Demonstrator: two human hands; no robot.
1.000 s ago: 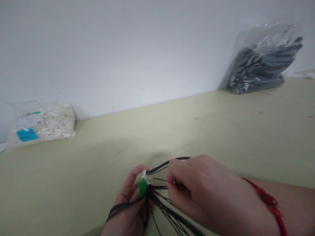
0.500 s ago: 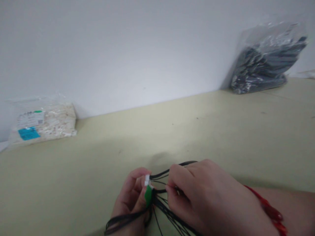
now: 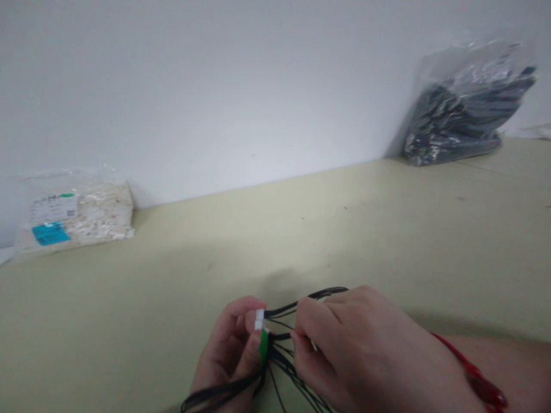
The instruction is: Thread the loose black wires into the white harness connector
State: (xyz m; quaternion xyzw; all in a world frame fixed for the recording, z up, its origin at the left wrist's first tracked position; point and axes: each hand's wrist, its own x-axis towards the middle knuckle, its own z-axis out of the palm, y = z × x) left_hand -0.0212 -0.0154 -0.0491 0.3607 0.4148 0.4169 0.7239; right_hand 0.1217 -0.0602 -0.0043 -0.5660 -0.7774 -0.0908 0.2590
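Note:
Between the thumb and fingers of my left hand (image 3: 232,344) is a small white connector (image 3: 259,319). A green piece (image 3: 263,345) sits right below it, partly under the thumb. Several thin black wires (image 3: 282,336) run out of the connector to the right. My right hand (image 3: 344,344) is closed, with thumb and forefinger pinching one black wire near the connector. More black wires (image 3: 297,378) hang below and pass under the right hand. A black wire loop (image 3: 219,391) lies across the left wrist. The right fingertips hide the far end of the pinched wire.
On the left, against the white wall (image 3: 241,92), lies a clear bag of small white parts (image 3: 103,212) with a blue label. A clear bag of dark items (image 3: 465,115) leans on the wall at the right. Beneath is a pale yellow-green table (image 3: 172,287).
Both hands have shifted slightly down with the connector and wires. The green piece has turned a little and the left thumb covers more of it. The bags stay put.

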